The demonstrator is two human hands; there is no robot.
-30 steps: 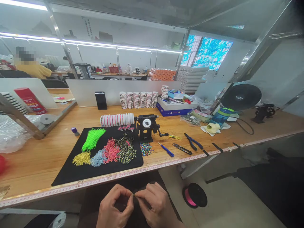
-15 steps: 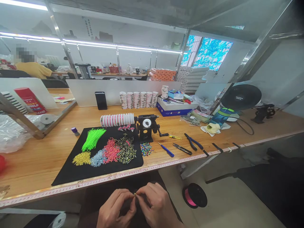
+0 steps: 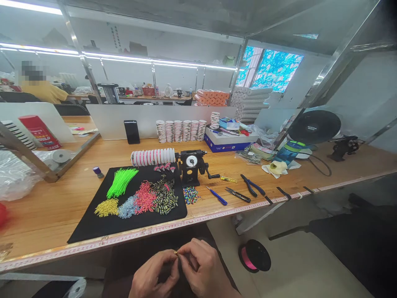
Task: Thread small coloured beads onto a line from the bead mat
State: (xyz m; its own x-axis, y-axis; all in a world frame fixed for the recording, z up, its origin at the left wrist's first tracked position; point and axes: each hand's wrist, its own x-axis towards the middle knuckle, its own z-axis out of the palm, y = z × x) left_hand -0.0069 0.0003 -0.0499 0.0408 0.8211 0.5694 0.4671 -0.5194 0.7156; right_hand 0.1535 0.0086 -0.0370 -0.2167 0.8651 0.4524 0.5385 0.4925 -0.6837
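Observation:
In front of the bench edge, low in the head view, my left hand [image 3: 155, 273] and my right hand [image 3: 203, 267] meet fingertip to fingertip. Both are closed in a pinch on a tiny gold-coloured piece [image 3: 175, 252], too small to identify. Beyond them a black mat [image 3: 102, 225] carries heaps of yellow bits [image 3: 107, 207], pale blue bits [image 3: 127, 207], coral-red bits [image 3: 145, 198] and dark striped pieces [image 3: 166, 201]. A bundle of bright green strands [image 3: 122, 182] lies at the mat's back left.
Behind the mat stands a black hand-cranked winder [image 3: 190, 167] with a row of white spools [image 3: 153, 157]. Right of it lie multicoloured beads [image 3: 190, 194], a blue-handled pointed tool [image 3: 218, 196], snips [image 3: 237, 195] and pliers [image 3: 252, 185]. A pink-wound reel [image 3: 254, 255] rests below, right.
My left hand has shifted slightly right and down, its thumb and index finger still at the gold-coloured piece. My right hand has barely moved. The bench looks the same.

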